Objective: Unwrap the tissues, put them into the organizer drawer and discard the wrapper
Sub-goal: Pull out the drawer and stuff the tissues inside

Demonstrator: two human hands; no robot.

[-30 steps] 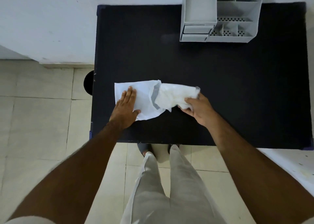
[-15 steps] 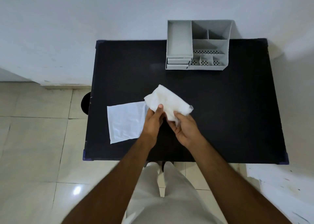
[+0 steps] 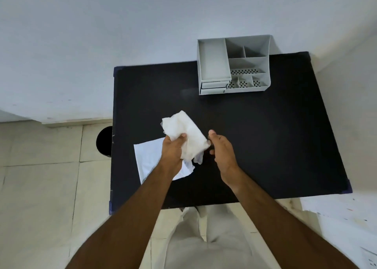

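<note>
My left hand [image 3: 172,150] grips a soft white bundle of tissues [image 3: 187,134] and holds it above the black table [image 3: 265,146]. My right hand [image 3: 221,149] is just right of the bundle, fingers apart, thumb close to its edge. The empty white wrapper [image 3: 149,158] lies flat on the table beneath my left wrist, partly hidden by it. The grey organizer [image 3: 233,64] stands at the table's far edge; its two small drawers [image 3: 213,86] at the front left look closed.
A dark round bin [image 3: 104,141] sits on the tiled floor just left of the table. White walls run behind and to the right of the table. My legs show below the near table edge.
The tissues came fully out of the wrapper and rose off the table. My left hand took over the bundle; my right hand let go and opened. The wrapper stayed flat on the table.
</note>
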